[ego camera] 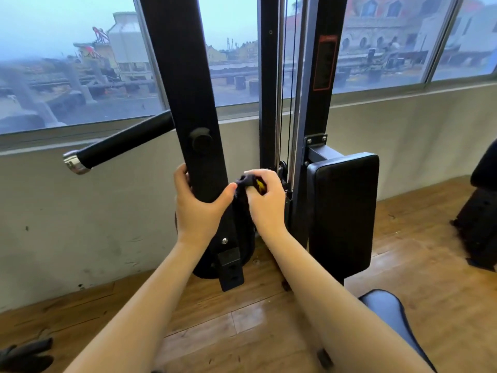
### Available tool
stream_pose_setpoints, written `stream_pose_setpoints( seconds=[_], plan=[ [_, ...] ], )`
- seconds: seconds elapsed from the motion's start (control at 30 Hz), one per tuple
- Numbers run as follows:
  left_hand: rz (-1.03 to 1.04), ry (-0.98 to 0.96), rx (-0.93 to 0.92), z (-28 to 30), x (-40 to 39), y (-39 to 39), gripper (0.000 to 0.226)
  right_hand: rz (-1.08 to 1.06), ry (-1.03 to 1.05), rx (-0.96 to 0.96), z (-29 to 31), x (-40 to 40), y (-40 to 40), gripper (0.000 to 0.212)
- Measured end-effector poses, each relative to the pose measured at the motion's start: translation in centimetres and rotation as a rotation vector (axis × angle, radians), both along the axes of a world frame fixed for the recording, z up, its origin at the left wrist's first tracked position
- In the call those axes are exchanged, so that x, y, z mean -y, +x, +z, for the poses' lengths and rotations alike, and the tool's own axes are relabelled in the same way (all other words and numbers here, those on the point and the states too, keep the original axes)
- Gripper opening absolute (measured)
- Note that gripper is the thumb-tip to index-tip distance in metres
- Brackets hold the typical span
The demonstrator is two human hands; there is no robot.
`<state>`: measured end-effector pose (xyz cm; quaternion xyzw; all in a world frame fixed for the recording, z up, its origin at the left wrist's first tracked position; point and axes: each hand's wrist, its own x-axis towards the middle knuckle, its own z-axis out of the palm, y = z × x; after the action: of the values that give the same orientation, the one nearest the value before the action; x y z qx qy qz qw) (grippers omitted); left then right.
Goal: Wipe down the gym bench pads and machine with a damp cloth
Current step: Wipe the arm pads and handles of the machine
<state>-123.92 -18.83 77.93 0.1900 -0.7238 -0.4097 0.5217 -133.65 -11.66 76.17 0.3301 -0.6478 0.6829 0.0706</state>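
A black gym machine stands by the window. Its wide black lever arm rises in front of me, and my left hand grips it low down, fingers round its left edge and thumb across the front. My right hand holds a dark cloth with a yellow mark against the arm's right side; the cloth hangs down below my fingers. A black upright pad is bolted to the frame post on the right. A padded handle with a chrome end cap sticks out to the left.
Cables run down between the two posts to a pulley behind my right hand. A dark blue seat pad lies at lower right. More black equipment stands at the right edge. A dark glove lies on the wooden floor at bottom left.
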Motion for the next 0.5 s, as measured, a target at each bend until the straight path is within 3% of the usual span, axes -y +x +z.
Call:
stream_pose_setpoints(
  seconds=[0.1,0.23,0.33,0.43,0.5],
  plan=[
    [-0.018,-0.01,-0.027,-0.2,0.0,-0.6,0.072,0.147,0.173,-0.1,1.2,2.1,-0.1,0.02],
    [-0.028,-0.024,-0.046,-0.6,0.5,-0.9,0.075,0.099,0.21,-0.071,-0.3,1.5,-1.9,0.017],
    [-0.028,-0.036,-0.058,-0.9,0.5,-0.8,0.071,0.009,0.184,0.087,-4.5,0.4,-2.2,0.02],
    [-0.052,-0.04,-0.081,-0.8,0.4,-0.6,0.077,-0.027,0.351,0.312,-10.0,-0.7,-1.9,0.018],
    [-0.083,-0.024,-0.092,-0.6,0.2,-0.5,0.08,-0.115,0.276,0.449,-10.4,-0.8,-2.4,0.018]
  ],
)
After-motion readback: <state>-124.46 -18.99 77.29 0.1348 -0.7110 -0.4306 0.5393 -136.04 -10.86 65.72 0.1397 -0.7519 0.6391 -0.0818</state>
